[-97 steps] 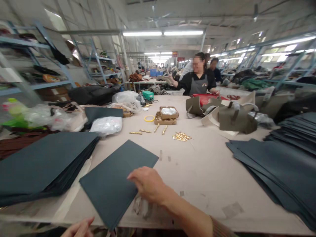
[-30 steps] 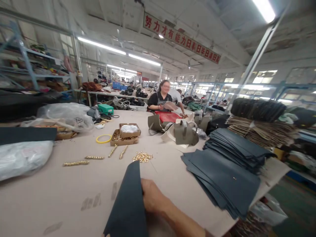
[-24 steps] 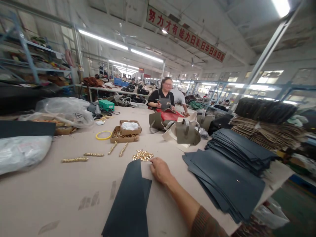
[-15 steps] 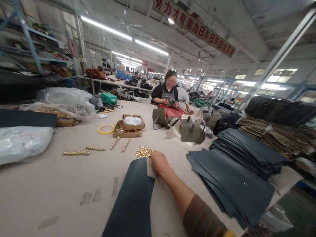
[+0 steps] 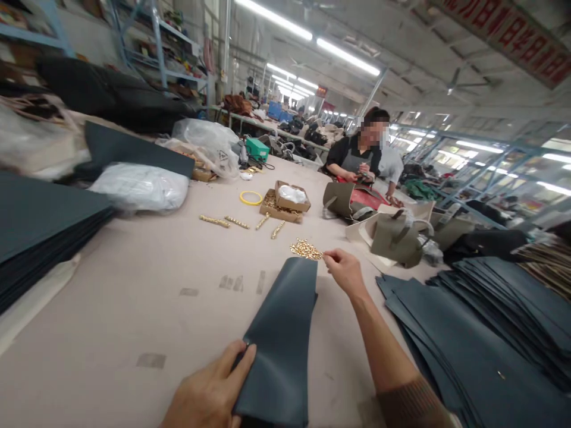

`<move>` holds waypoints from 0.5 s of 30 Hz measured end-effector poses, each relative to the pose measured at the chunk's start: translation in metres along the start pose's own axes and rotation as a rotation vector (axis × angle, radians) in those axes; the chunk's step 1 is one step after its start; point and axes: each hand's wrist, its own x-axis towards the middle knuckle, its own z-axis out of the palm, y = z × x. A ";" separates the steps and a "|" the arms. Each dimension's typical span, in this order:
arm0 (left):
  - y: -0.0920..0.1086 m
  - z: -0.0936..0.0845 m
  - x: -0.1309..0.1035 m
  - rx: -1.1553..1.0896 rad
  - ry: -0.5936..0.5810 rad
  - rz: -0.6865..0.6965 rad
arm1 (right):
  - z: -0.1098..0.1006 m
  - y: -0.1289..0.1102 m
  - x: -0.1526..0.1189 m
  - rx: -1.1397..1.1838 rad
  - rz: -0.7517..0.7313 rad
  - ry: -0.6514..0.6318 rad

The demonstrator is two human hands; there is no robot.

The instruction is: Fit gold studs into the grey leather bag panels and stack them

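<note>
A dark blue-grey leather panel (image 5: pixel 285 333), folded or curled over, lies lengthwise on the table before me. My left hand (image 5: pixel 209 380) grips its near left edge between thumb and fingers. At the panel's far end is a small pile of shiny gold metal pieces (image 5: pixel 305 248). Beside the right edge of that pile, my right hand (image 5: pixel 344 270) pinches thumb and forefinger together; whatever is between the fingertips is too small to make out.
Stacked leather panels (image 5: pixel 473 333) fan out on the right, another stack (image 5: pixel 44 220) stands left. Gold strips (image 5: pixel 214 221), a yellow tape roll (image 5: pixel 250 197) and cardboard boxes (image 5: pixel 281 209) lie beyond. Across the table a co-worker (image 5: pixel 361 148) handles something behind olive bags (image 5: pixel 397 238).
My view has swung left. My left hand has come into sight, gripping the panel's edge. The right hand stays by the gold pile, its fingertips now visibly pinched at the pile's right side.
</note>
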 end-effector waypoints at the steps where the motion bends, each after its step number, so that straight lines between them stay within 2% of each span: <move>1: 0.002 -0.002 0.002 -0.004 -0.012 -0.015 | -0.003 -0.006 -0.014 0.108 -0.024 -0.011; 2: 0.004 -0.004 0.003 -0.008 -0.025 -0.027 | -0.004 -0.015 -0.030 0.246 -0.054 -0.054; 4: 0.007 -0.006 0.006 -0.013 -0.044 -0.044 | 0.003 -0.036 -0.061 0.520 -0.119 -0.221; 6: 0.009 -0.008 0.006 -0.015 -0.061 -0.038 | 0.016 -0.058 -0.087 0.631 -0.188 -0.402; 8: 0.010 -0.011 0.006 -0.019 -0.070 -0.031 | 0.029 -0.075 -0.101 0.534 -0.258 -0.498; 10: 0.010 -0.013 0.005 -0.036 -0.075 -0.033 | 0.038 -0.086 -0.107 0.428 -0.322 -0.540; 15: 0.013 -0.017 0.005 -0.076 -0.084 -0.036 | 0.042 -0.094 -0.105 0.383 -0.399 -0.651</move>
